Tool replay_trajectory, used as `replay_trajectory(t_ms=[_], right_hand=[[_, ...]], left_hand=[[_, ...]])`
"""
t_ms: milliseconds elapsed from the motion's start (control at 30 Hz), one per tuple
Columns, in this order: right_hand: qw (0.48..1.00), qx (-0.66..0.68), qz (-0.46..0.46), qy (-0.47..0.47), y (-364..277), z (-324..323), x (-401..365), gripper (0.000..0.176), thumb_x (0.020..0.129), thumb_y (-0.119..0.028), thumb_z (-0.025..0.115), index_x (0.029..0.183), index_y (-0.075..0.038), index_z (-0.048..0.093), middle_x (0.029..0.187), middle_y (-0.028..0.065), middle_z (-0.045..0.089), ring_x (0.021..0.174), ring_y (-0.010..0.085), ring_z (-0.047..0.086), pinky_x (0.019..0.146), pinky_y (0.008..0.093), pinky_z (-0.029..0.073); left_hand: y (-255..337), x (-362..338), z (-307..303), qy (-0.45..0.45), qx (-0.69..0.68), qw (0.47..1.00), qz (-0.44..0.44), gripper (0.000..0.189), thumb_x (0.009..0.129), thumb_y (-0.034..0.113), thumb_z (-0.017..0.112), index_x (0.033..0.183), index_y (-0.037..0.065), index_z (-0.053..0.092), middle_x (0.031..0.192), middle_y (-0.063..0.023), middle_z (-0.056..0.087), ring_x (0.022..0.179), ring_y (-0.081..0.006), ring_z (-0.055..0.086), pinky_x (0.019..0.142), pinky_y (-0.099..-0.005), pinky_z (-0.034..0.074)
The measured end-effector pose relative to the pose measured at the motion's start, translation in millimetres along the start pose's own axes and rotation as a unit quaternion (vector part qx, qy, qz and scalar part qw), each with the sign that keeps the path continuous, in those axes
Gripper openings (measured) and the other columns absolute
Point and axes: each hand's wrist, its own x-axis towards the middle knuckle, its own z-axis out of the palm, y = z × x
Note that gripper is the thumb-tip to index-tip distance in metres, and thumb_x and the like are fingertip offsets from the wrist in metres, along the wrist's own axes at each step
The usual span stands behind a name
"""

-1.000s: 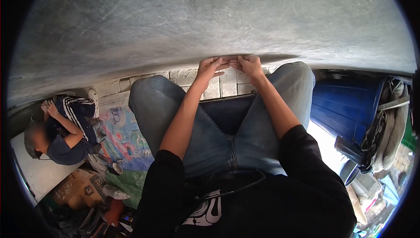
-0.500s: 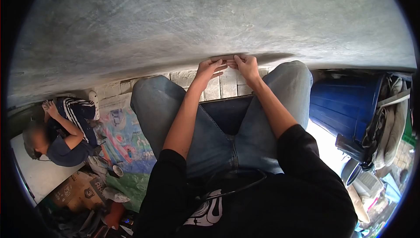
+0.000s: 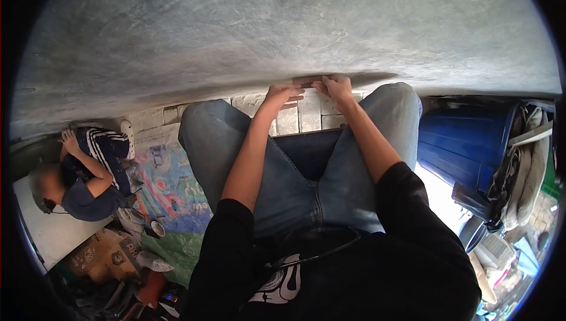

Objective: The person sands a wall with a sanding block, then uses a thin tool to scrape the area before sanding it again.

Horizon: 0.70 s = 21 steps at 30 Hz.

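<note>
A flat reddish-brown strip [image 3: 307, 81] lies against the lower part of a big, smooth grey surface [image 3: 295, 20]. At its right end, my right hand [image 3: 336, 89] pinches it between thumb and fingers. Just below the strip's left end is my left hand [image 3: 282, 97], its fingers stretched out towards the right and slightly apart. What the strip is made of does not show. Both hands are between my jeans-clad knees, above pale paving blocks [image 3: 288, 123].
Crouched at the left is another person [image 3: 91, 185], hands raised to the same grey surface. Beside them lie a printed plastic sheet [image 3: 171, 173], a cup [image 3: 157, 229] and a cardboard box [image 3: 103, 256]. A blue barrel [image 3: 466, 144] stands right of my knee.
My left hand has shifted slightly down and away from the strip's left end, its fingers straighter. The strip and my right hand have moved a little to the right.
</note>
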Motion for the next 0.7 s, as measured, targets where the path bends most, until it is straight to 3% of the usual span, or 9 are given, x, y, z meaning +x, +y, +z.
replay_trajectory(t_ms=[67,167,300,400,500,600,700], right_hand=[[0.994,0.009,-0.086,-0.072,-3,2,-8,0.023,0.082,-0.004,0.042,0.087,0.018,0.045,0.082,0.0211,0.056,0.070,0.0207,0.058,0.063,0.0233,0.051],[1.000,-0.015,-0.019,-0.015,1,0,1,0.024,0.082,-0.005,0.044,0.087,0.019,0.045,0.082,0.0219,0.055,0.069,0.0211,0.059,0.063,0.0236,0.051],[0.995,-0.028,-0.088,-0.047,-5,5,-5,0.025,0.082,-0.005,0.044,0.086,0.019,0.045,0.081,0.0220,0.055,0.069,0.0217,0.059,0.063,0.0240,0.051],[0.998,0.006,-0.051,-0.042,-1,1,-3,0.024,0.081,-0.004,0.044,0.086,0.019,0.045,0.082,0.0224,0.055,0.069,0.0228,0.059,0.064,0.0242,0.051],[1.000,-0.001,-0.020,0.023,-1,1,-2,0.024,0.081,-0.003,0.043,0.088,0.020,0.043,0.082,0.0232,0.055,0.070,0.0236,0.059,0.065,0.0244,0.051],[0.996,0.004,-0.069,-0.053,0,1,-3,0.024,0.081,-0.001,0.042,0.090,0.021,0.040,0.083,0.0243,0.054,0.071,0.0240,0.059,0.064,0.0244,0.052],[0.999,0.044,-0.004,0.032,6,-4,9,0.023,0.080,-0.001,0.043,0.091,0.020,0.040,0.085,0.0242,0.053,0.070,0.0236,0.058,0.063,0.0240,0.052]], left_hand=[[4,-6,3,0.026,0.013,1.000,0.000,0.027,0.078,0.010,0.043,0.103,-0.001,0.048,0.098,-0.0127,0.056,0.088,-0.0208,0.056,0.075,-0.0293,0.045],[4,-1,1,0.047,0.006,0.999,-0.012,0.023,0.078,0.012,0.045,0.097,0.002,0.052,0.092,-0.0111,0.058,0.085,-0.0198,0.057,0.072,-0.0290,0.046],[8,-4,2,0.050,0.035,0.998,-0.013,0.023,0.078,0.012,0.045,0.096,0.002,0.052,0.092,-0.0107,0.058,0.084,-0.0191,0.057,0.071,-0.0281,0.046],[-1,1,-3,0.039,0.041,0.998,-0.016,0.025,0.077,0.013,0.045,0.099,0.000,0.051,0.094,-0.0106,0.057,0.085,-0.0190,0.057,0.073,-0.0278,0.045],[-3,0,-2,0.033,0.050,0.998,-0.009,0.027,0.077,0.013,0.046,0.100,0.001,0.051,0.094,-0.0100,0.057,0.085,-0.0186,0.057,0.073,-0.0276,0.045],[-4,0,-4,0.038,0.049,0.998,-0.015,0.026,0.077,0.012,0.045,0.101,0.003,0.052,0.094,-0.0094,0.058,0.084,-0.0183,0.057,0.073,-0.0273,0.045],[-3,2,-2,0.056,0.064,0.996,-0.005,0.025,0.076,0.009,0.043,0.098,0.000,0.052,0.089,-0.0112,0.059,0.078,-0.0193,0.058,0.068,-0.0296,0.046]])
